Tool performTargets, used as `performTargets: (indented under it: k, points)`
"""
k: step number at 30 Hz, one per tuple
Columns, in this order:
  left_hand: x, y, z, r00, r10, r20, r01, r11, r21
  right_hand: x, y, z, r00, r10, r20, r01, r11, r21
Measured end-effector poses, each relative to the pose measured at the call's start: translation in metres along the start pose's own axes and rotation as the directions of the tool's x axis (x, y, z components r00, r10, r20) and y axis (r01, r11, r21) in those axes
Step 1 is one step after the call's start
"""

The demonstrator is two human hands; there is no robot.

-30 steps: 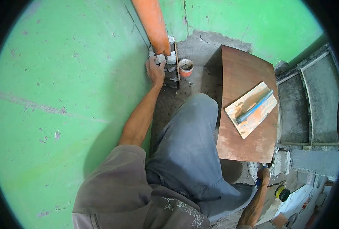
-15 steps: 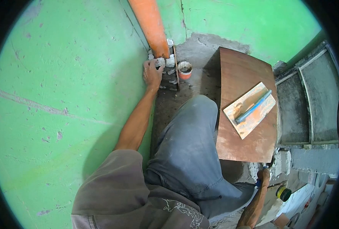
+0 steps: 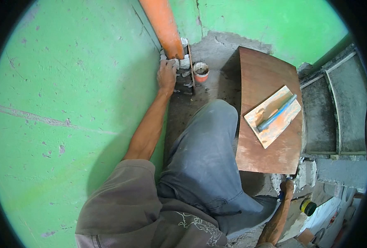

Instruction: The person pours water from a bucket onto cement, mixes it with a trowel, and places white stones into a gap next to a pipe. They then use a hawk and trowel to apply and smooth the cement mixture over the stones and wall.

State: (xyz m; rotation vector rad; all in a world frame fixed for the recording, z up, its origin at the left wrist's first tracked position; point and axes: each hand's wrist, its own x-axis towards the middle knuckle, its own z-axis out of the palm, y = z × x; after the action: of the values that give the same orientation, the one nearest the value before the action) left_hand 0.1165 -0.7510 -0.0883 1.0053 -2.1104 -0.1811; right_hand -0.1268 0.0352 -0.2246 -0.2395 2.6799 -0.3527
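Note:
My left hand (image 3: 167,77) is at the foot of an orange pipe (image 3: 165,27), its fingers closed on a pale chunk of rubble (image 3: 175,63) against the pipe. More pale pieces, such as a broken chunk (image 3: 185,62), sit around the pipe's base. A thin upright board (image 3: 191,68) stands just right of them. At the lower right, my right hand (image 3: 287,187) grips a blue-handled tool (image 3: 280,196) near the front edge of a brown board; its working end is mostly hidden.
A small mortar-crusted cup (image 3: 201,73) stands beside the thin board. On the brown curved board (image 3: 266,159) lies a plastering float (image 3: 272,118) with a blue handle. A black-and-yellow container (image 3: 307,207) is by my right forearm. Green walls (image 3: 67,82) close off the left and back.
My left hand has turned slightly and moved up against the rubble chunk, covering more of it. My right hand has barely moved. The whole view has shifted a little.

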Motion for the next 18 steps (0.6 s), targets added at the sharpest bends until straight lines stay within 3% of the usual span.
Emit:
performTargets:
  k: [2,5,8,11,14,16,18]
  points:
    - [-0.001,0.002,0.0,1.0,-0.017,0.022,0.017,1.0,0.006,-0.017,-0.026,-0.013,0.995,0.095,0.034,-0.098,0.99,0.1]
    - [0.0,0.006,-0.001,0.999,-0.037,0.022,0.037,0.999,-0.007,0.024,0.054,0.022,1.0,-0.021,-0.004,0.021,0.956,0.291]
    - [-0.001,0.001,0.002,0.999,-0.043,0.024,0.043,0.999,0.006,0.024,0.039,0.018,0.99,-0.135,-0.034,0.138,0.986,0.098]
    - [0.005,0.005,-0.006,0.995,-0.063,0.083,0.062,0.998,0.004,0.042,0.038,0.035,0.975,-0.173,-0.137,0.122,0.94,-0.319]
    - [0.004,-0.004,-0.01,0.993,-0.033,0.113,0.035,0.999,-0.014,0.059,0.067,0.042,0.996,-0.051,-0.072,0.055,0.997,0.051]
    - [0.001,-0.016,0.001,0.995,-0.004,0.103,0.008,0.999,-0.038,0.055,0.061,0.034,0.999,0.007,-0.054,0.003,0.982,0.19]
    - [0.0,-0.005,-0.008,0.988,-0.064,0.138,0.073,0.996,-0.059,0.017,0.012,0.011,0.996,0.056,-0.068,-0.04,0.976,0.216]
